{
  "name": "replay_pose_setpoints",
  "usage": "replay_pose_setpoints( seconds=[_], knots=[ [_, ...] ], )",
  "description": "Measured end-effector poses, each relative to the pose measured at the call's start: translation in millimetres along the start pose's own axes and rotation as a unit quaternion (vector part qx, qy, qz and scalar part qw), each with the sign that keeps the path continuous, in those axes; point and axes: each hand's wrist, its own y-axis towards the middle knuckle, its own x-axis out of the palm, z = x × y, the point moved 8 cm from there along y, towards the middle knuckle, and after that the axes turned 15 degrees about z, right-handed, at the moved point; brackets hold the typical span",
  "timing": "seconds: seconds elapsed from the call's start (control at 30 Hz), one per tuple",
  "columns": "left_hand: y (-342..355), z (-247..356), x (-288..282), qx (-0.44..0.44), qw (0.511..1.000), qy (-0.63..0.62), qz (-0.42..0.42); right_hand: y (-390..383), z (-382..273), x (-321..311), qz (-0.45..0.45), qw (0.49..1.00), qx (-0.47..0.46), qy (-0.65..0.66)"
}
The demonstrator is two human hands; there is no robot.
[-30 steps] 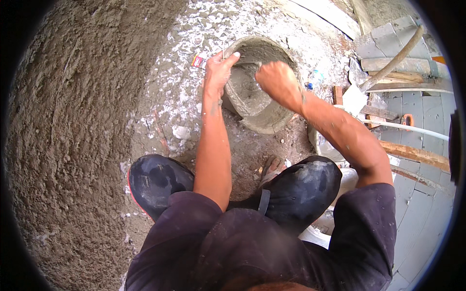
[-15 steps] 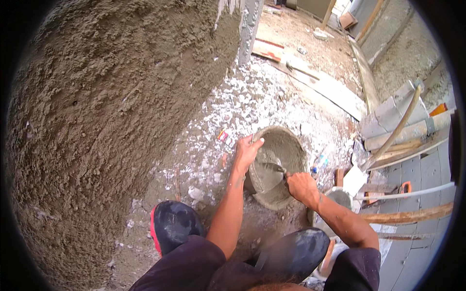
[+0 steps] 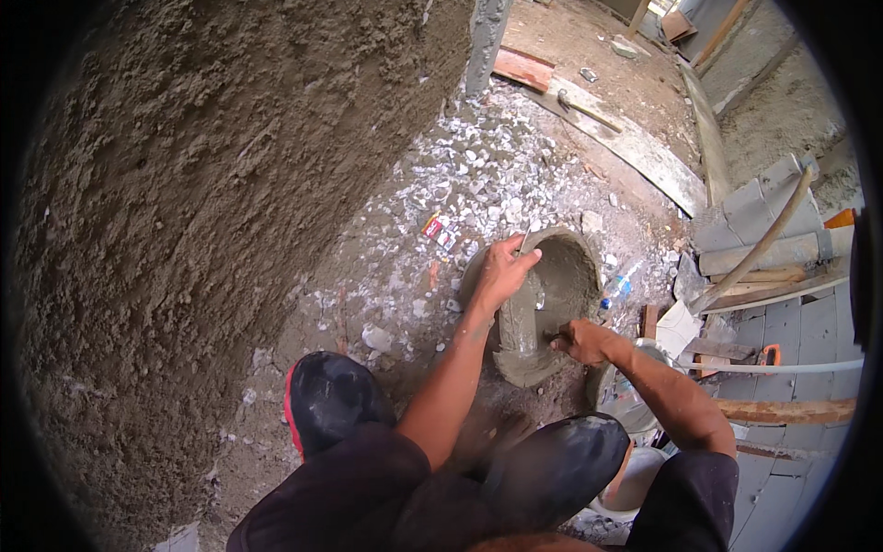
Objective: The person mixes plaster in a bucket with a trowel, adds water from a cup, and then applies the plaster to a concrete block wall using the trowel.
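My left hand (image 3: 503,271) is closed on the upper left rim of a round mortar bucket (image 3: 572,267), its thumb over the edge. The bucket leans to one side with its mouth facing right, and wet grey mortar coats the inside. My right hand (image 3: 590,342) is a fist at the bucket's lower right, wrapped round the handle of a trowel (image 3: 554,338). Most of the trowel's blade is hidden in the bucket. Both of my dark boots (image 3: 338,402) flank the space below the bucket.
A rough mortar-covered wall (image 3: 202,202) fills the left. White rubble (image 3: 501,175) and a small red packet (image 3: 440,232) lie on the ground. Farther off, a hammer (image 3: 589,112) rests on a plank (image 3: 635,152). Another bucket (image 3: 630,405), pipes (image 3: 773,253) and timber (image 3: 786,410) crowd the right.
The bucket has tipped further onto its side and shifted slightly right, with my left hand still on its rim. My right hand has moved a little right, and the trowel's blade shows less.
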Motion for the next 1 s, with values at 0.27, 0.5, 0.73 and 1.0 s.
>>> replay_pose_setpoints(
  seconds=[0.27, 0.5, 0.73, 1.0],
  knots=[
    [18.8, -42.4, -35.2, -0.075, 0.995, 0.005, 0.061, -23.3, -42.0, 34.4, -0.054, 0.725, 0.413, 0.549],
    [23.5, -31.7, -75.0, -0.089, 0.977, -0.179, 0.081, 27.9, -11.4, -46.1, 0.124, 0.970, 0.189, -0.085],
    [21.8, -34.1, -62.0, -0.096, 0.978, -0.182, 0.047, 28.5, -53.7, -14.4, 0.025, 0.976, 0.072, -0.204],
    [28.1, -76.0, -51.1, -0.092, 0.987, 0.009, 0.131, 56.4, -17.3, -13.2, 0.069, 0.951, 0.045, -0.297]
  ],
)
